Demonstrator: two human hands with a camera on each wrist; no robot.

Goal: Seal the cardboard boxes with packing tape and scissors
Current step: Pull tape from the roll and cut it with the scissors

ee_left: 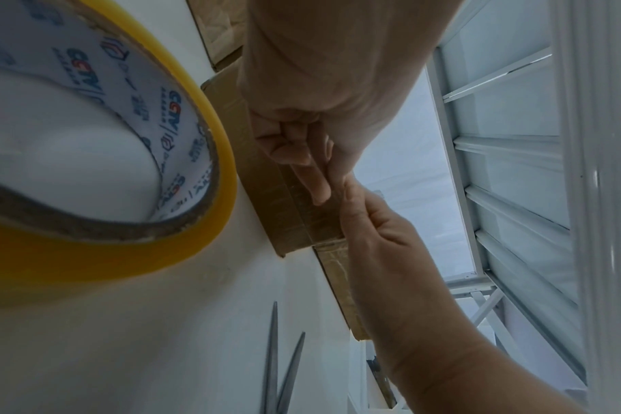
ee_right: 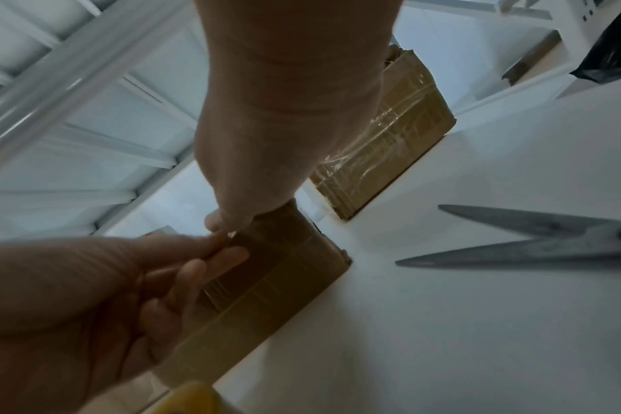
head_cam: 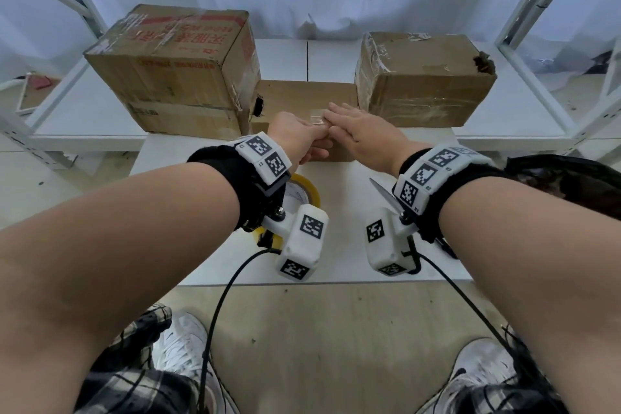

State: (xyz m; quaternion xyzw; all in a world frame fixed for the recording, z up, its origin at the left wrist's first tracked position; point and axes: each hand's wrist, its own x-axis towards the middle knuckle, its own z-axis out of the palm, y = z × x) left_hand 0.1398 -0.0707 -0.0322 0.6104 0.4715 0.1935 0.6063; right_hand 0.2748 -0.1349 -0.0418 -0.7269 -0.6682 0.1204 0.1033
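Scissors (ee_right: 536, 238) flat, blades toward boxes (ee_right: 287, 283)

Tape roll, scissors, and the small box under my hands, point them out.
tape roll (ee_left: 181, 260), left wrist view, on its yellow outer band.
scissors (ee_right: 507, 221), right wrist view, on the upper blade.
small box (head_cam: 295, 94), head view, on its bare top.

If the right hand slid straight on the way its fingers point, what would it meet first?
Probably the bigger box on the left: the right hand lies flat on the small box, fingers pointing forward-left. Depth is unclear.
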